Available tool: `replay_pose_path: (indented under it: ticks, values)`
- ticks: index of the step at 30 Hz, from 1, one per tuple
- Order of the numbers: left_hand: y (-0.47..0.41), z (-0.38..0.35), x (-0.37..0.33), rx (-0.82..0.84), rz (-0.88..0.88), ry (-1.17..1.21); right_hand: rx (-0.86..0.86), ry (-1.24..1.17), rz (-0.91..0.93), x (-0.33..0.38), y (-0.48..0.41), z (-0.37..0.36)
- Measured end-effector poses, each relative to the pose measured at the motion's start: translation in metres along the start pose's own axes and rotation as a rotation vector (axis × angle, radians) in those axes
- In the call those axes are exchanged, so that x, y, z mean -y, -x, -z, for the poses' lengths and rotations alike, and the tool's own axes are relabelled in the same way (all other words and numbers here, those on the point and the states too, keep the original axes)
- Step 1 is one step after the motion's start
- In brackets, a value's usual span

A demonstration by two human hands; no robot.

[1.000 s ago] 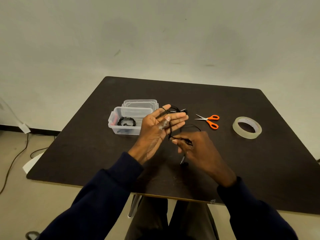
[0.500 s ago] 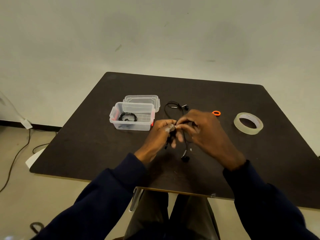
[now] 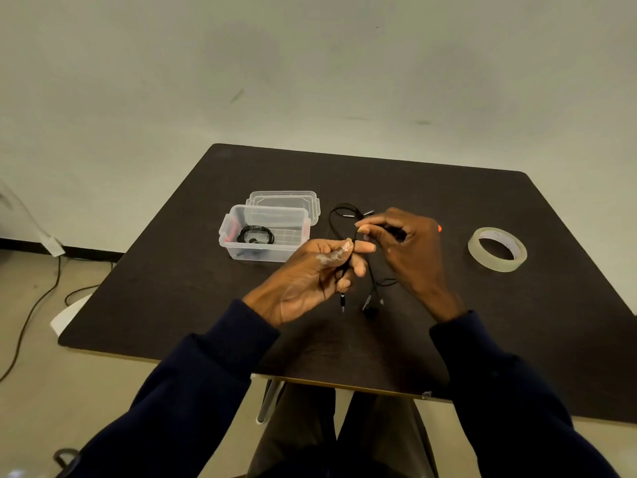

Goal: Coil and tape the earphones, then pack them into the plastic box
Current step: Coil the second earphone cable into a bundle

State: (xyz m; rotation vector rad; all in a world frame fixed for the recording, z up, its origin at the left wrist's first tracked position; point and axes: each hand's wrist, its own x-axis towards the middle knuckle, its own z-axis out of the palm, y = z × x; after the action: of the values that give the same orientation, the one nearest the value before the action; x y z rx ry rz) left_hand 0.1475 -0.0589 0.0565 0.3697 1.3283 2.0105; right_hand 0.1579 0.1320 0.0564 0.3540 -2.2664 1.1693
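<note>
Soft, even, rather dim indoor light with a greenish cast leaves only faint shadows on the dark counter [image 3: 448, 208], and the wide-angle lens bows its edges, with fine detail slightly smeared throughout.

The tabletop [image 3: 172, 270] is a plain, very dark brown, almost black. The earphones [image 3: 332, 219] are black with small silver metal parts, and the coil [image 3: 255, 234] in the plastic box [image 3: 227, 244] is black too. The box is clear with red-orange latches, and its lid [image 3: 284, 198] is clear as well. The tape roll [image 3: 496, 265] is a cloudy pale yellow with a white core. A speck of the scissors [image 3: 439, 228] shows orange. My sleeves [image 3: 193, 391] are dark navy, and the wall [image 3: 310, 63] is a dull grey-green.
</note>
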Motion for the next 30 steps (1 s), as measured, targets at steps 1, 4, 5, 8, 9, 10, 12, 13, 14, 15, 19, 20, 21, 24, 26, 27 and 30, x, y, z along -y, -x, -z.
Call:
replay_pose_path:
  ticks: [1, 4, 5, 8, 9, 10, 12, 13, 14, 15, 19, 20, 21, 24, 26, 27, 30]
  values:
    - [0.0, 0.0, -0.002, 0.017, -0.004, 0.028, 0.016, -0.045, -0.032, -0.002, 0.001, -0.002]
    - [-0.001, -0.003, -0.007, 0.07, -0.057, 0.129, 0.072, -0.211, -0.134, -0.009, 0.011, -0.011]
    - [-0.003, -0.005, -0.008, 0.081, -0.088, 0.166, 0.072, -0.24, -0.174, -0.011, 0.019, -0.016]
    - [-0.009, -0.005, -0.007, 0.082, -0.206, 0.224, 0.113, -0.318, -0.328, -0.008, 0.046, -0.034]
    - [-0.013, -0.004, -0.005, 0.059, -0.234, 0.227, 0.141, -0.365, -0.342, -0.005, 0.054, -0.038]
    - [-0.015, -0.002, -0.004, 0.028, -0.252, 0.226, 0.166, -0.399, -0.348, -0.003, 0.061, -0.04]
    - [-0.019, 0.001, -0.001, -0.031, -0.278, 0.231, 0.195, -0.408, -0.355, 0.002, 0.069, -0.041]
    - [-0.02, 0.002, 0.0, -0.057, -0.292, 0.239, 0.21, -0.369, -0.342, 0.004, 0.071, -0.04]
    - [-0.021, 0.003, 0.001, -0.08, -0.306, 0.241, 0.227, -0.296, -0.311, 0.006, 0.073, -0.038]
    - [-0.022, 0.003, 0.002, -0.105, -0.328, 0.227, 0.244, -0.21, -0.268, 0.009, 0.075, -0.036]
    - [-0.026, 0.006, 0.003, -0.235, -0.448, 0.015, 0.366, 0.037, -0.121, 0.023, 0.071, -0.018]
    - [-0.026, 0.007, 0.003, -0.253, -0.46, -0.027, 0.402, 0.093, -0.078, 0.027, 0.067, -0.012]
    - [-0.026, 0.006, 0.004, -0.262, -0.457, -0.042, 0.435, 0.142, -0.04, 0.032, 0.062, -0.007]
    - [-0.023, -0.001, -0.001, -0.238, -0.388, 0.106, 0.515, 0.313, 0.044, 0.043, 0.045, 0.006]
    - [-0.023, -0.003, -0.009, -0.205, -0.331, 0.331, 0.578, 0.446, 0.064, 0.045, 0.04, 0.006]
    - [-0.023, -0.002, -0.013, -0.198, -0.317, 0.431, 0.603, 0.509, 0.066, 0.044, 0.041, 0.004]
    - [-0.027, 0.0, -0.018, -0.202, -0.32, 0.547, 0.612, 0.494, 0.075, 0.045, 0.048, 0.001]
